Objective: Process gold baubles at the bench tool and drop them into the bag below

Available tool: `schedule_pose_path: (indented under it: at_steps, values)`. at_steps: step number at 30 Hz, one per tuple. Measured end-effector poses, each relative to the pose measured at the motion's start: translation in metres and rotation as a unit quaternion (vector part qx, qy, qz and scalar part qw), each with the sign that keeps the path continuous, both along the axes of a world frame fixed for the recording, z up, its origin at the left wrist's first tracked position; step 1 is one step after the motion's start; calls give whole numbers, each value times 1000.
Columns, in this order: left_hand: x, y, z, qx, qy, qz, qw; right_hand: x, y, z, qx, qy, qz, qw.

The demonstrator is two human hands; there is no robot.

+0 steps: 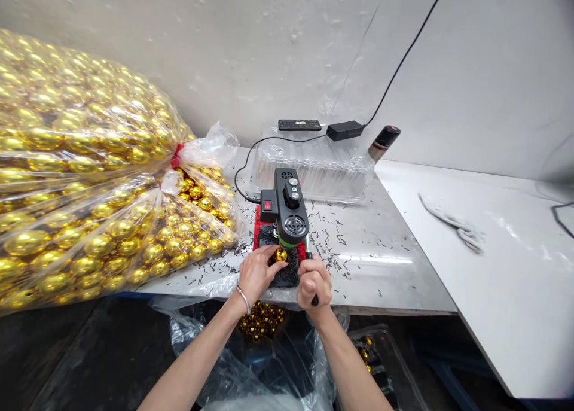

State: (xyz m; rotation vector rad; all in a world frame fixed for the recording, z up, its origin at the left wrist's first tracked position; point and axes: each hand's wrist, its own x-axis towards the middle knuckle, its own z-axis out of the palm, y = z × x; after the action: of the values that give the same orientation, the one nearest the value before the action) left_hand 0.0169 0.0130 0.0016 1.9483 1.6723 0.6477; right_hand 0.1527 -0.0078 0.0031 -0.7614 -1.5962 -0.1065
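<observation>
A small black bench drill press [290,204] with a red rocker switch stands on the table on a red and black base. My left hand [259,271], with a bracelet at the wrist, pinches a shiny gold ball [281,255] under the machine's head. Wrapped round the black-gripped lever [314,300] on the machine's right side is my right hand [314,281]. The tip of the tool above the ball is hidden by the machine's head. Black shavings [332,237] lie scattered around the base.
Large clear bags of gold balls [89,219] fill the left side. Behind the machine sit a clear plastic tray [314,171], a remote control [299,125], a power adapter [345,130] and a bottle [384,142]. Below the table edge, more gold balls [261,321] lie in plastic. A glove [452,222] rests right.
</observation>
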Motion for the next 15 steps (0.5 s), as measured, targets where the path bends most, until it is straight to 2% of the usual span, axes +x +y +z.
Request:
schedule_pose_path:
  at_steps: [5, 9, 12, 15]
  values:
    - [0, 0, -1, -5, -40, 3, 999, -1, 1, -12, -1, 20, 3, 1000]
    - [0, 0, 0, -11, -37, 0, 999, 2, 0, -15, -11, -41, 10, 999]
    - [1, 3, 0, -17, -32, 5, 999, 2, -3, 0, -17, -37, 6, 999]
    - [0, 5, 1, -20, -47, 10, 999, 0, -5, 33, -35, 14, 15, 999]
